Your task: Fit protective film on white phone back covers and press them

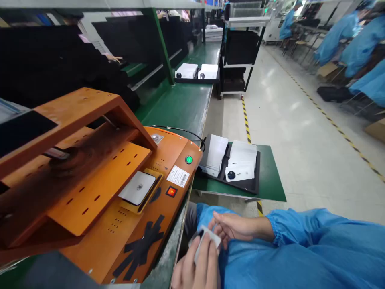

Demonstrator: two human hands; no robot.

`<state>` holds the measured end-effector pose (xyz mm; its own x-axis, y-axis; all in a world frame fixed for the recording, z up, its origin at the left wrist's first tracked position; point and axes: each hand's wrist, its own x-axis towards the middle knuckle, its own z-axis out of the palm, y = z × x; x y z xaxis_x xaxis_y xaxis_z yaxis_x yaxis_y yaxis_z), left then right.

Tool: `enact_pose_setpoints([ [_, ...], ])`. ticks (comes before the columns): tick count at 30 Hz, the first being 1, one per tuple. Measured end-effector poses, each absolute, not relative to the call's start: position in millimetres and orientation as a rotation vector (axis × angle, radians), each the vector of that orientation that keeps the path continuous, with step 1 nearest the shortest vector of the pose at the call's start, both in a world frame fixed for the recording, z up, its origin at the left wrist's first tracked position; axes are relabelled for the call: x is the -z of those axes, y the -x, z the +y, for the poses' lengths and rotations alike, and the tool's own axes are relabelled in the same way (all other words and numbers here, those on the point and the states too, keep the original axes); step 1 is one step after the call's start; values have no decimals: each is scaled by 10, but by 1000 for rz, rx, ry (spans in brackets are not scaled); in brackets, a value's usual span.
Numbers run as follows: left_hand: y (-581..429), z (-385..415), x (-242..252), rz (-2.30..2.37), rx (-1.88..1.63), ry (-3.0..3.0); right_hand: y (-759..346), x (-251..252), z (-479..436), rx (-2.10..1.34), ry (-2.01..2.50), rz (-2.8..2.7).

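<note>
A small white panel (215,237) with a dark spot near one end is held low in front of my lap. My left hand (198,263) is closed on it, fingers laid across its upper face. My right hand (233,226) is at its far edge with curled fingers, which seem to grip the edge; their tips are partly hidden. Left of my hands stands an orange press machine (168,144). Under its raised plate, a white phone-back-like panel (138,187) with a small central mark lies in a yellow fixture (158,178).
A black tray (246,185) with stacks of white panels (240,154) rests on a green side table (270,172). Another black tray (197,81) sits farther along the green bench (180,102). A black cable (183,130) runs behind the machine. Beyond are a cart (243,48) and people in blue gowns.
</note>
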<state>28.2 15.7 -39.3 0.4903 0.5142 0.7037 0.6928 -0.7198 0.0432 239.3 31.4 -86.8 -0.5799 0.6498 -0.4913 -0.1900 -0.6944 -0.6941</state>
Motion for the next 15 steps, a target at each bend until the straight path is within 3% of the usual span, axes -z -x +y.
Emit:
enact_pose_setpoints([
  [6,-801,125,631,-1029,1022,2912,-2750,1019,542,-1492,1534,-1367],
  [15,-421,164,828,-1308,827,3054,-4468,1458,981,-655,2053,-1722],
])
